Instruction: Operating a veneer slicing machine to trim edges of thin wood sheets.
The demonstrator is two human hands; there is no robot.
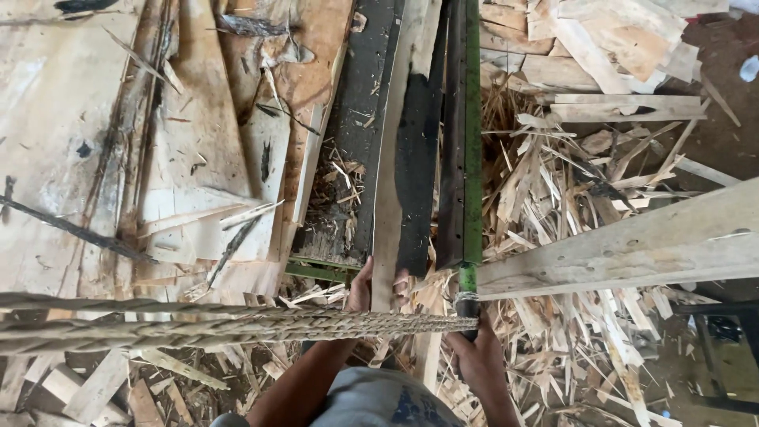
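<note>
The workshop floor [704,142] carries a heap of wood splinters [553,182] at 3 o'clock and flat veneer sheets [71,119] at 9 o'clock.

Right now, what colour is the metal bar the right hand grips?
Green, with worn dark patches: the metal bar in the right hand, seen in the head view.

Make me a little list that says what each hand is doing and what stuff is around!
Place: a wood workshop seen from above
Left hand: grips the end of a long pale wood strip
Right hand: holds the green bar near its lower end
Rope: a thick twisted rope runs in from the left to the bar
Around: thin veneer sheets left, wood scraps right, a pale plank
</note>
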